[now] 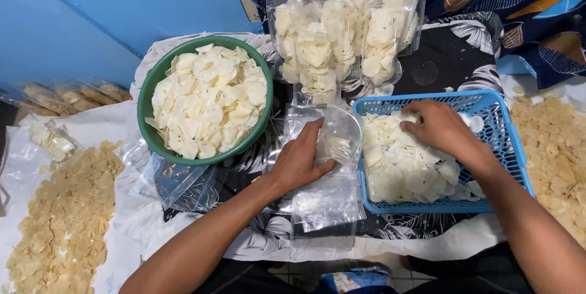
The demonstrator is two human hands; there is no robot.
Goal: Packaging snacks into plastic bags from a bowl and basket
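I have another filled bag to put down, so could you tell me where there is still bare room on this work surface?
Bare dark cloth shows between the filled bags and the blue basket. The centre is crowded: the left hand holds an open bag over a pile of empty bags, the right hand is in the basket, and the green bowl fills the left.

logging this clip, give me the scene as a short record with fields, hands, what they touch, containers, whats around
left hand: holds open a clear plastic bag lying on a stack of empty bags
right hand: rests in the blue basket, on pale round chips
green bowl: left of the bag, heaped with the same pale chips
filled bags: clear, packed with chips, standing behind the open bag
loose chips: darker tan piles on the white sheet at far left and far right
surface: dark leaf-patterned cloth
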